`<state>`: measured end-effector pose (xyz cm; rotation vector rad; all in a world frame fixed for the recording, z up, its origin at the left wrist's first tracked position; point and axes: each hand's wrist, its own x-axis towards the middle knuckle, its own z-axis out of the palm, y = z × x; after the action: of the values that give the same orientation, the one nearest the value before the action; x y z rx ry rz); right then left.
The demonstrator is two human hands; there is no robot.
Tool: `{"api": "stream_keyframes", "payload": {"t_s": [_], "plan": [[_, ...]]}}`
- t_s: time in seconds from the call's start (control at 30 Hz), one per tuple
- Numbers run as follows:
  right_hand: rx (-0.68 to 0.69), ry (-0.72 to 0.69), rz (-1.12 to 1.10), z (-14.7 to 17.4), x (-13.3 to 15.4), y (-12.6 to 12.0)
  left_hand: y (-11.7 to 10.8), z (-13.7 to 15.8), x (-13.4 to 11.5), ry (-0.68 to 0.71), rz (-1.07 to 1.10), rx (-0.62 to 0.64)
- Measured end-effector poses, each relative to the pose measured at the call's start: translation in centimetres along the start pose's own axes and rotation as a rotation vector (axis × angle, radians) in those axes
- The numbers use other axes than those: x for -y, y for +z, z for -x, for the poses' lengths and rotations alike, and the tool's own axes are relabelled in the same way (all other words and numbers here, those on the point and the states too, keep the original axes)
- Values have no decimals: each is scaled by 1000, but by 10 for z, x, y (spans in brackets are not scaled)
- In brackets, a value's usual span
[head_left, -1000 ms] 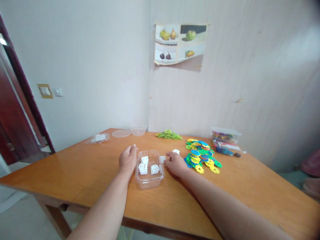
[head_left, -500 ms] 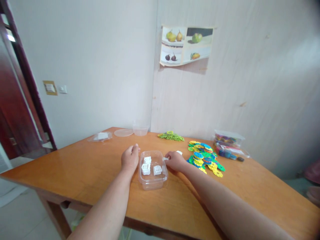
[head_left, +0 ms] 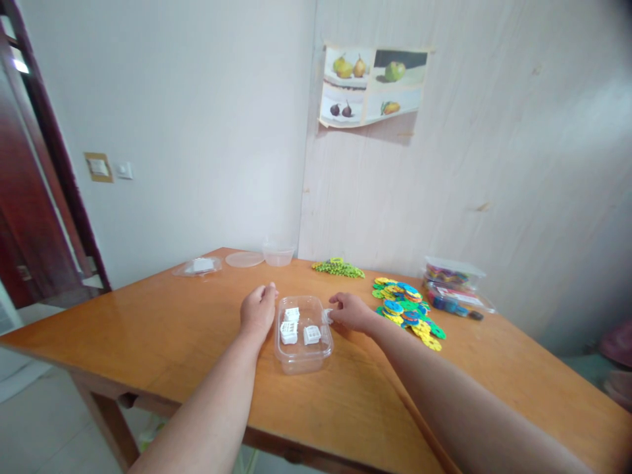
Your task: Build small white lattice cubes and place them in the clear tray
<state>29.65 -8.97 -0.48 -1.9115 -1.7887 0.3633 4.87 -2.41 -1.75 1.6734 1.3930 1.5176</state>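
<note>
A clear plastic container (head_left: 302,364) stands at the middle of the table, with stacks of small white plastic pieces (head_left: 289,332) inside. My left hand (head_left: 258,311) rests on the table along the container's left side, fingers curled together, and nothing shows in it. At the right rim, my right hand (head_left: 352,313) has its fingertips closed on a small white piece. That piece is partly seen through the clear wall, so its outline is hard to make out.
Flower-shaped discs (head_left: 409,307) in yellow, green and blue lie in a heap at the right. Behind are a green pile (head_left: 338,268), a clear bowl (head_left: 278,255), a round lid (head_left: 245,260) and a clear lid (head_left: 197,265). Filled clear boxes (head_left: 451,298) are stacked at right.
My right hand has shifted slightly right and up, its fingers a little less bunched. A white bit seen behind it earlier no longer shows. My left hand and the container stay put.
</note>
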Motion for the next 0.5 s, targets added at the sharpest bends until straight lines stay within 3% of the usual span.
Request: {"api": "stream_keyframes", "payload": {"t_s": [0.27,0.5], "plan": [[136,-98,99,-6,8,-9,0,0,-1,5,-30,5],[51,-191,161,5,17,-27,0,0,-2,11,-17,20]]}}
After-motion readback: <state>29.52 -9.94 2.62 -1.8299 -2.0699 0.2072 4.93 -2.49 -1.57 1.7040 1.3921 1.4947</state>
